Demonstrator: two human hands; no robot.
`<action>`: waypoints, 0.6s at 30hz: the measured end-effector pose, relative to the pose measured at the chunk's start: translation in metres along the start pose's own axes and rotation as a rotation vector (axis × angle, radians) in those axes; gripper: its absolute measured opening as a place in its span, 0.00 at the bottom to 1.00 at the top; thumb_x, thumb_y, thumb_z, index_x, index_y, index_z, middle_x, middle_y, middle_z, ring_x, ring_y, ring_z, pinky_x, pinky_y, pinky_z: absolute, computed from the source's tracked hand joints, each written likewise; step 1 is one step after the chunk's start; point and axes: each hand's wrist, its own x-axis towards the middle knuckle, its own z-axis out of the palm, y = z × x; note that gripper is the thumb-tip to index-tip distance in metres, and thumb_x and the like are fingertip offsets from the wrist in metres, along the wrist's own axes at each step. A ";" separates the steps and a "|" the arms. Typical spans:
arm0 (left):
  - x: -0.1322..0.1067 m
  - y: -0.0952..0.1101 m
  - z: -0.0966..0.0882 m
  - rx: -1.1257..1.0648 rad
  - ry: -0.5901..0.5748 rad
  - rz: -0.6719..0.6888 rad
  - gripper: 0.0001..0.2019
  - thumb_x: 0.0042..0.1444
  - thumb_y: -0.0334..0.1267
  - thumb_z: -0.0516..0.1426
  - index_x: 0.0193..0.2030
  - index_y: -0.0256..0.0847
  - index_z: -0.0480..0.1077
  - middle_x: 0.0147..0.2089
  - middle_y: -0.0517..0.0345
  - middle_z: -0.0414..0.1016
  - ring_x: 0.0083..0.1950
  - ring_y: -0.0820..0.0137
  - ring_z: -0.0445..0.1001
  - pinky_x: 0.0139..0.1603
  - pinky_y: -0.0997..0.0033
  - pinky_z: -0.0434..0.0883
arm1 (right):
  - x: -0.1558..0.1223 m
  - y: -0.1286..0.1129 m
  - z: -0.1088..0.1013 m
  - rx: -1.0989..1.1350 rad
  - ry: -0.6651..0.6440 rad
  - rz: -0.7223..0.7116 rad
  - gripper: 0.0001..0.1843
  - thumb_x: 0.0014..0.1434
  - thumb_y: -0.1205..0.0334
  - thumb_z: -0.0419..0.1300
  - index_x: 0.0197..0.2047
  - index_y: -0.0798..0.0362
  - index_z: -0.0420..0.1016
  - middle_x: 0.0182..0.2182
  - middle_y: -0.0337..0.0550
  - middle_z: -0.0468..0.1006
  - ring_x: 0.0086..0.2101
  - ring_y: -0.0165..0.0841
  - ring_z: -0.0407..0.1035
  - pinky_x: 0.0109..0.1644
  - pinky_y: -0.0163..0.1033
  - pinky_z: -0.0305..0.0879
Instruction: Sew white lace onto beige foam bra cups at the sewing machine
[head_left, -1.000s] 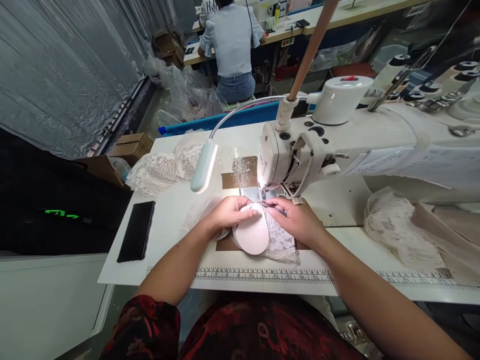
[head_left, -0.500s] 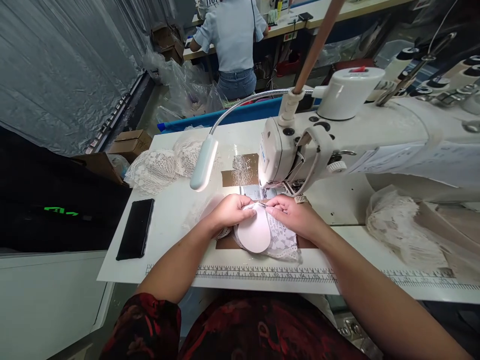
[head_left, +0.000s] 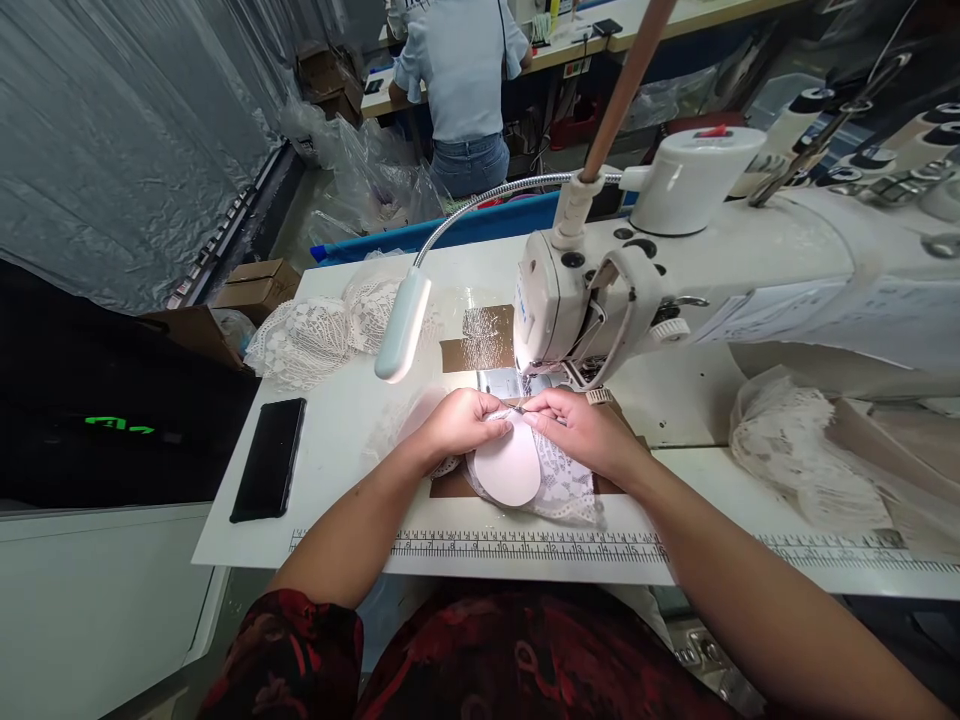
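A smooth white bra cup (head_left: 508, 470) with a white lace piece (head_left: 564, 478) attached lies in front of the sewing machine's needle area. My left hand (head_left: 465, 422) is closed on the top edge of the cup, thumb over it and fingers beneath. Opposite it, my right hand (head_left: 574, 425) pinches a thin metal tool (head_left: 517, 408), resembling thread snips, whose tip meets the cup's top edge. Its exact shape is partly hidden by the fingers. Just behind both hands stands the sewing machine's head (head_left: 547, 310).
A lamp (head_left: 403, 325) on a bendable neck hangs left of the machine. Lace pieces (head_left: 307, 340) and a black phone (head_left: 268, 460) lie on the left; more lace (head_left: 810, 450) is piled right. A ruler strip (head_left: 480, 545) runs along the front edge. Another person (head_left: 466, 80) sits beyond.
The tool in my right hand has turned slightly, and its tip sits a bit further left on the cup's edge. My left hand keeps its hold. The whole view has shifted slightly.
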 end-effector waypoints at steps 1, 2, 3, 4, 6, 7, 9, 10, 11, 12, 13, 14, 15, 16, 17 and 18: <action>0.000 0.000 0.000 -0.001 0.001 -0.001 0.15 0.51 0.47 0.58 0.26 0.34 0.66 0.24 0.61 0.62 0.24 0.77 0.59 0.22 0.79 0.55 | 0.000 0.001 0.000 0.005 0.001 -0.010 0.13 0.59 0.50 0.54 0.39 0.46 0.75 0.37 0.38 0.80 0.35 0.35 0.72 0.37 0.39 0.64; 0.000 0.000 0.000 0.001 0.003 0.000 0.16 0.51 0.47 0.58 0.26 0.34 0.66 0.24 0.60 0.62 0.24 0.77 0.59 0.21 0.79 0.55 | 0.000 0.002 0.000 0.009 0.004 -0.021 0.13 0.59 0.50 0.54 0.39 0.46 0.75 0.37 0.38 0.80 0.35 0.35 0.72 0.37 0.39 0.64; 0.000 0.000 0.000 0.006 0.007 0.004 0.16 0.50 0.47 0.58 0.26 0.34 0.67 0.24 0.60 0.62 0.24 0.77 0.59 0.21 0.79 0.55 | 0.000 0.003 0.000 0.011 0.007 -0.029 0.13 0.58 0.50 0.54 0.39 0.46 0.75 0.37 0.38 0.80 0.35 0.35 0.72 0.38 0.39 0.64; 0.000 0.000 0.000 0.012 0.011 0.009 0.16 0.50 0.47 0.58 0.26 0.34 0.67 0.24 0.60 0.62 0.25 0.77 0.59 0.21 0.79 0.55 | 0.000 0.004 0.001 0.010 0.009 -0.035 0.13 0.58 0.50 0.54 0.39 0.46 0.75 0.37 0.38 0.80 0.35 0.35 0.72 0.38 0.38 0.64; 0.000 0.001 -0.001 0.027 0.013 0.016 0.16 0.50 0.47 0.58 0.26 0.33 0.68 0.25 0.60 0.62 0.25 0.77 0.59 0.22 0.79 0.55 | 0.001 0.005 0.002 0.005 0.012 -0.039 0.13 0.58 0.50 0.55 0.40 0.46 0.75 0.38 0.38 0.80 0.35 0.34 0.71 0.38 0.38 0.64; 0.000 0.001 -0.001 0.035 0.014 0.017 0.16 0.50 0.48 0.58 0.26 0.33 0.68 0.25 0.60 0.63 0.25 0.77 0.59 0.22 0.78 0.55 | 0.001 0.006 0.002 0.005 0.015 -0.041 0.13 0.58 0.50 0.55 0.40 0.46 0.75 0.37 0.38 0.80 0.35 0.34 0.71 0.37 0.38 0.64; 0.000 0.002 -0.001 0.047 0.019 0.012 0.16 0.50 0.48 0.58 0.25 0.34 0.67 0.25 0.60 0.62 0.25 0.77 0.59 0.22 0.78 0.55 | 0.001 0.005 0.004 0.008 0.021 -0.046 0.13 0.59 0.50 0.54 0.40 0.46 0.75 0.36 0.38 0.80 0.34 0.34 0.71 0.36 0.37 0.64; 0.000 0.003 -0.001 0.052 0.022 0.010 0.16 0.50 0.48 0.58 0.25 0.34 0.66 0.24 0.60 0.62 0.25 0.77 0.59 0.22 0.78 0.54 | 0.001 0.004 0.004 0.008 0.023 -0.047 0.13 0.59 0.50 0.53 0.39 0.46 0.75 0.35 0.39 0.80 0.34 0.34 0.71 0.36 0.37 0.64; 0.000 0.003 0.000 0.054 0.024 0.009 0.16 0.50 0.48 0.58 0.24 0.35 0.66 0.24 0.61 0.61 0.25 0.77 0.58 0.22 0.78 0.54 | 0.001 0.003 0.004 0.006 0.023 -0.045 0.13 0.59 0.50 0.53 0.38 0.47 0.75 0.35 0.39 0.80 0.34 0.34 0.71 0.35 0.37 0.63; -0.001 0.004 0.000 0.054 0.026 0.009 0.17 0.50 0.48 0.58 0.24 0.35 0.65 0.24 0.61 0.60 0.25 0.78 0.57 0.22 0.78 0.53 | 0.000 0.002 0.004 0.001 0.021 -0.043 0.13 0.59 0.51 0.53 0.38 0.47 0.75 0.34 0.39 0.80 0.34 0.34 0.71 0.35 0.37 0.63; -0.001 0.004 0.000 0.052 0.026 0.008 0.17 0.50 0.47 0.58 0.23 0.35 0.65 0.23 0.62 0.59 0.24 0.78 0.56 0.22 0.78 0.53 | 0.000 0.002 0.003 -0.007 0.019 -0.039 0.13 0.60 0.51 0.53 0.37 0.47 0.75 0.34 0.39 0.80 0.34 0.34 0.71 0.35 0.37 0.63; -0.002 0.004 0.000 0.049 0.024 0.002 0.17 0.50 0.47 0.58 0.23 0.35 0.64 0.23 0.62 0.59 0.24 0.78 0.56 0.21 0.78 0.52 | -0.001 0.001 0.003 -0.017 0.017 -0.035 0.13 0.60 0.51 0.53 0.37 0.47 0.75 0.34 0.38 0.80 0.34 0.34 0.71 0.34 0.37 0.62; -0.002 0.004 0.000 0.041 0.018 -0.007 0.17 0.50 0.47 0.58 0.23 0.35 0.64 0.23 0.62 0.58 0.24 0.78 0.55 0.21 0.78 0.52 | -0.001 0.001 0.001 -0.032 0.013 -0.035 0.13 0.60 0.51 0.53 0.37 0.47 0.75 0.34 0.38 0.80 0.34 0.34 0.71 0.34 0.37 0.62; -0.003 0.004 -0.001 0.028 0.007 -0.019 0.16 0.51 0.47 0.58 0.24 0.34 0.65 0.23 0.62 0.59 0.24 0.78 0.56 0.21 0.78 0.52 | -0.002 0.001 0.000 -0.054 0.009 -0.038 0.13 0.59 0.52 0.53 0.37 0.47 0.75 0.34 0.38 0.80 0.34 0.34 0.71 0.34 0.37 0.61; -0.004 0.004 -0.002 0.013 -0.012 -0.032 0.16 0.51 0.47 0.58 0.24 0.34 0.65 0.23 0.62 0.59 0.24 0.78 0.57 0.21 0.78 0.53 | -0.002 0.002 -0.001 -0.082 0.008 -0.041 0.12 0.59 0.52 0.53 0.37 0.47 0.75 0.34 0.37 0.80 0.34 0.34 0.71 0.34 0.37 0.61; -0.004 0.004 -0.003 -0.001 -0.040 -0.044 0.16 0.51 0.47 0.58 0.25 0.34 0.66 0.23 0.61 0.61 0.24 0.78 0.58 0.21 0.78 0.54 | -0.002 0.003 -0.003 -0.113 0.006 -0.046 0.12 0.59 0.52 0.53 0.37 0.47 0.75 0.33 0.37 0.80 0.34 0.34 0.71 0.34 0.37 0.61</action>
